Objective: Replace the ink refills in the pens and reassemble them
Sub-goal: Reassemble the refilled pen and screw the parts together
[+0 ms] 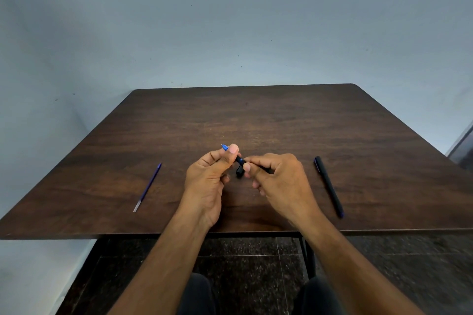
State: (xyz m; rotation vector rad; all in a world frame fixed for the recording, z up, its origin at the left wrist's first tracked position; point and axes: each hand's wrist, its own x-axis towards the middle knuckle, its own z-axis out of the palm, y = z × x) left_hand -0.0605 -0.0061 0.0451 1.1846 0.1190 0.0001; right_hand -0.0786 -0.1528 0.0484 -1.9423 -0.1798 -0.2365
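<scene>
Seated person at a dark wood-grain table [256, 115], both hands raised just above its middle. The left hand [207, 181] is closed on the forward end of a blue ink refill [224, 147], thumb pressed over it, so that only the pointed tip shows past the thumb, aimed up and to the left. The right hand [279, 179] is closed by thumb and forefinger on a black pen barrel [240, 160], whose open end faces the left hand. Refill and barrel share one long axis, running from upper left to lower right, and the two grips sit nearly touching along it. Whether the refill is going in or coming out cannot be told. The coming move turns on keeping this axis straight: any slide has to follow that line. A short black piece [239, 172], probably a cap or tip section, stands out below the barrel between the hands; which hand carries it is unclear.

On the table, a spare blue refill [147, 187] lies well to the left of the hands, tip away from the person, nearer the left hand. A whole black pen [329, 186] lies well to the right, nearer the right hand, its axis also running away from the person. No container is present; all parts lie loose or are held.
</scene>
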